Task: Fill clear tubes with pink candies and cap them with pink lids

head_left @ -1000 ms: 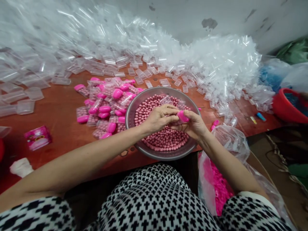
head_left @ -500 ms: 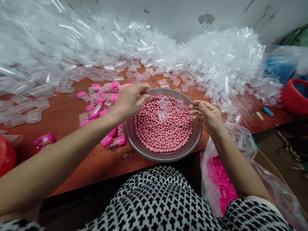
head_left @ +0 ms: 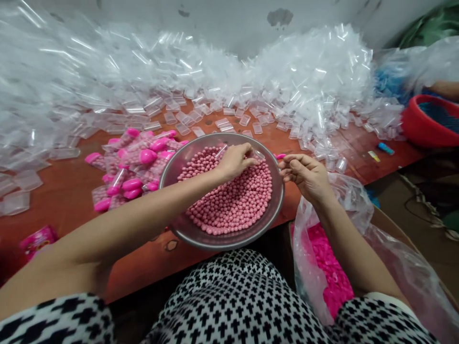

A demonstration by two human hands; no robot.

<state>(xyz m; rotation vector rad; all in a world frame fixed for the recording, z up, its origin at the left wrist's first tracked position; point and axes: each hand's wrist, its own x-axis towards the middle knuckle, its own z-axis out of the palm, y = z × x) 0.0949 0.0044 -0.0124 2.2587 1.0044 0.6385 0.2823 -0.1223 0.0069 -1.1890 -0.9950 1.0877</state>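
Observation:
A grey metal bowl [head_left: 272, 210] holds many round pink beads [head_left: 233, 210]. My left hand [head_left: 234, 162] reaches into it, its fingers closed at a small clear plastic container [head_left: 257, 155] lying on the beads. Another clear container [head_left: 221, 151] lies just behind that hand, partly hidden. At the bowl's right rim my right hand [head_left: 304, 174] pinches a bright pink cap [head_left: 279, 156] in its fingertips. Left of the bowl is a heap of bead-filled containers with pink caps [head_left: 147, 156].
Clear empty containers [head_left: 308, 71] are piled along the wall. An open plastic bag of pink caps [head_left: 328, 267] stands at my right, below the table edge. Further right are a red basin [head_left: 426, 124], a small blue piece [head_left: 386, 148] and another person's hand [head_left: 444, 89].
My left hand has moved from the capped heap rightward into the bowl, onto the clear containers. A pink cap now shows in my right fingertips. The view has swung slightly right.

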